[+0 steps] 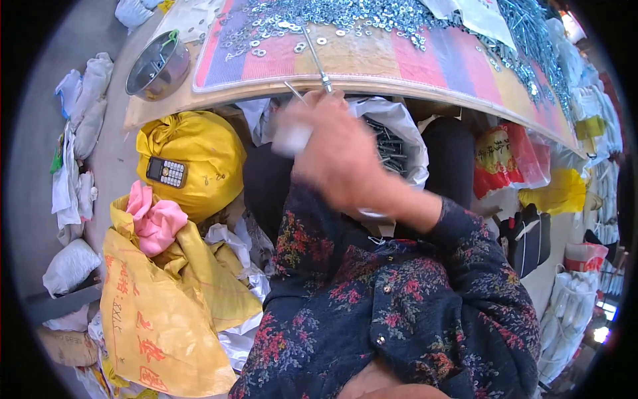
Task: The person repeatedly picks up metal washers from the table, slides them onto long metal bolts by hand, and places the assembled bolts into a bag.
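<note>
My right hand (359,156) crosses over to meet my left hand (304,163) just in front of the table edge. Both are smeared by motion, and the right partly covers the left. From the closed fingers at the top of the pair rises a long thin metal bolt (315,54), with a nut or washers near its lower end. A second thin metal rod (296,92) sticks out to the left of it. A blurred white patch (292,139) shows beside the left fingers; what it is I cannot make out. Which fingers hold the second rod is hidden.
Loose washers (339,18) cover the striped tabletop (332,54), with long bolts (535,40) heaped at right. A metal bowl (158,70) stands at its left corner. Below are an open white bag of bolts (392,149), a yellow bundle (199,149) bearing a phone (166,172), and yellow sacking (159,306).
</note>
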Demonstrator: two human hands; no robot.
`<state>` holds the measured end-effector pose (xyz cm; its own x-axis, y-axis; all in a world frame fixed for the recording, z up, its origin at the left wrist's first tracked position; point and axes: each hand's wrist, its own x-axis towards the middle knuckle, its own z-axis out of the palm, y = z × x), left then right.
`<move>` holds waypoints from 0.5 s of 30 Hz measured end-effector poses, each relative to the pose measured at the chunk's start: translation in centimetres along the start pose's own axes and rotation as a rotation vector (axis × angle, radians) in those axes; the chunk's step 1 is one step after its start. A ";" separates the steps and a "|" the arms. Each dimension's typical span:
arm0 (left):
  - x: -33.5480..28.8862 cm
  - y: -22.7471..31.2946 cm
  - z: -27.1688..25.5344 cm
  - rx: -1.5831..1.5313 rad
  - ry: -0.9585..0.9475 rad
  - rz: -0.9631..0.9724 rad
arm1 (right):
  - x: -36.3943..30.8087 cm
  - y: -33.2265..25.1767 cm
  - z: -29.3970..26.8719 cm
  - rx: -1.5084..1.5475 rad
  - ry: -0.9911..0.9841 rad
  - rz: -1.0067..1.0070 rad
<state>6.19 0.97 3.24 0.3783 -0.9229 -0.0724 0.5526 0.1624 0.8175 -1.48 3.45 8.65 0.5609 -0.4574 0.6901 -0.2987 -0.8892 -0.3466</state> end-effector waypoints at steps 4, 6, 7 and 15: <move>0.6 -0.1 -0.1 -0.097 -0.193 -0.159 | 0.7 8.8 -2.8 0.838 0.012 0.761; 0.0 -0.1 -0.5 0.062 -0.231 -0.164 | -0.2 10.1 -1.7 0.879 -0.084 0.776; -0.6 0.3 -0.3 0.167 -0.205 -0.134 | -0.8 9.2 -1.9 0.822 -0.115 0.781; -0.3 -4.8 0.3 0.504 -0.246 0.274 | -4.6 8.2 -2.1 0.229 0.214 0.571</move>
<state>3.28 0.35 -0.49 0.2414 -0.9341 0.2630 0.0187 0.2754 0.9612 -8.14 -1.75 3.97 0.1894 -0.8674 0.4602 -0.3191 -0.4976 -0.8065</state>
